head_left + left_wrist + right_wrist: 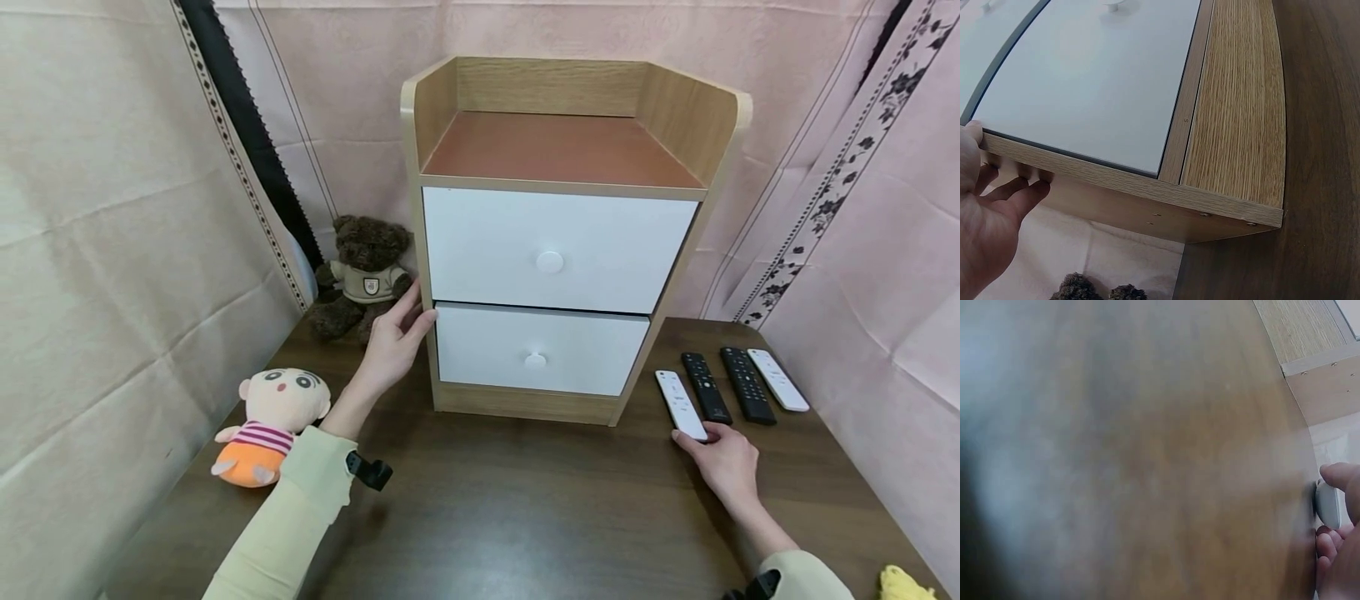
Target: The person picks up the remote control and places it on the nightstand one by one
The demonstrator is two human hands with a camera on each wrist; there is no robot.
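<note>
Both busy: left hand (392, 348) flat against cabinet (558, 242) side, bracing; right hand (726, 461) fingers pinching nearest white remote (681, 404).

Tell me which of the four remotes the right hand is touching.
The white remote at the left end of the row, nearest the cabinet; the right hand grips its near end. The two black ones and the other white one lie untouched.

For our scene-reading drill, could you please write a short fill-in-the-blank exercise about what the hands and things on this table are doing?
1. The left hand rests against the cabinet's ____ side.
2. The right hand touches the near end of the leftmost, ____ remote.
3. A row of ____ remotes lies on the table.
4. Both white drawers are ____.

Missing words: left; white; four; closed
</note>
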